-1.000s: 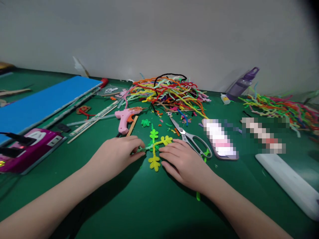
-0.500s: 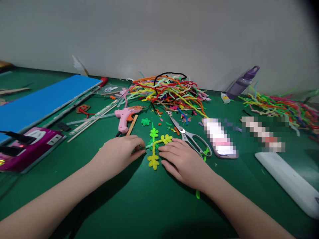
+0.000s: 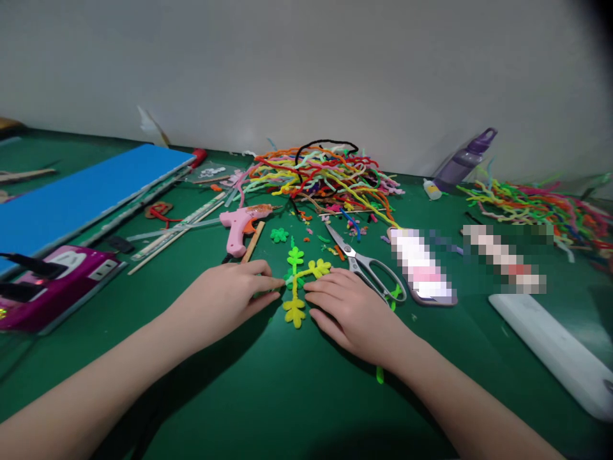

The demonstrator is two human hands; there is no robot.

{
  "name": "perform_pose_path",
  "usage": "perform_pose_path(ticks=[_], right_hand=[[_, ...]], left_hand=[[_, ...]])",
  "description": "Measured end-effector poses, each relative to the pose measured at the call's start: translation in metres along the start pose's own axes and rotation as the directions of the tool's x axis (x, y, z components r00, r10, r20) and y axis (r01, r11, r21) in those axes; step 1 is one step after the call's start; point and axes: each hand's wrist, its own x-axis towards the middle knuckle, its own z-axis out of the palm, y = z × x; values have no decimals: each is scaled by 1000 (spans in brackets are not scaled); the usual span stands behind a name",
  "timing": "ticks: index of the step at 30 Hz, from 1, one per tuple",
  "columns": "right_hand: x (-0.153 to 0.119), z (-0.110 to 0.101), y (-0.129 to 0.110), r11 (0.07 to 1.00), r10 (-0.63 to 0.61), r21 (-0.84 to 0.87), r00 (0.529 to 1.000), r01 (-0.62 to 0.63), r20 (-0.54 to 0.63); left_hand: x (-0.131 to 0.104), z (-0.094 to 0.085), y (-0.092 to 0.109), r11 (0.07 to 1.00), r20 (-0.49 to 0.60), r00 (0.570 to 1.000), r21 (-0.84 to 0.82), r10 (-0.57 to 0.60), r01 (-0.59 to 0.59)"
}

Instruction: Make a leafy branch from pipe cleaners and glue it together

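Observation:
Leaf shapes of fuzzy pipe cleaner, yellow and green, lie joined in a cross on the table between my hands. The lower yellow leaf (image 3: 294, 314) points toward me, and a bright green leaf (image 3: 295, 256) points away. My left hand (image 3: 234, 289) rests at the left side; its index fingertip touches the darker green leaf (image 3: 290, 279), with the thumb apart below. My right hand (image 3: 352, 306) lies flat with fingers stretched out, fingertips beside the stem and against the right yellow leaf (image 3: 318, 268). Neither hand grips anything that I can see.
A pink glue gun (image 3: 235, 231) and silver scissors (image 3: 366, 262) lie just beyond my hands. Behind is a heap of coloured pipe cleaners (image 3: 320, 169). A phone (image 3: 424, 268) and white bar (image 3: 550, 351) are right; a magenta power strip (image 3: 81, 294) and blue board (image 3: 100, 185) left.
My left index finger has stretched slightly to the right onto the green leaf, coming away from the thumb. My right hand and the leaves have stayed nearly still.

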Motion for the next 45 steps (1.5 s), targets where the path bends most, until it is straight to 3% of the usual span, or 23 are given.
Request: perform_pose_path(ticks=[11,30,36,45], right_hand=[[0,0,0,1000,-3,-2,1000,3,3],[1,-2,-5,1000,-27,0,999,27,-32],[1,0,-7,995,-96,-3,995,96,18],[0,-2,-5,999,-43,33,997,40,69]], left_hand=[[-4,-5,7,991,0,1000,134,18,-18],[-1,-3,7,1000,-21,1000,0,-6,6],[-1,-1,6,1000,-31,999,1,-10,10],[-1,-2,6,1000,-27,1000,2,-3,3]])
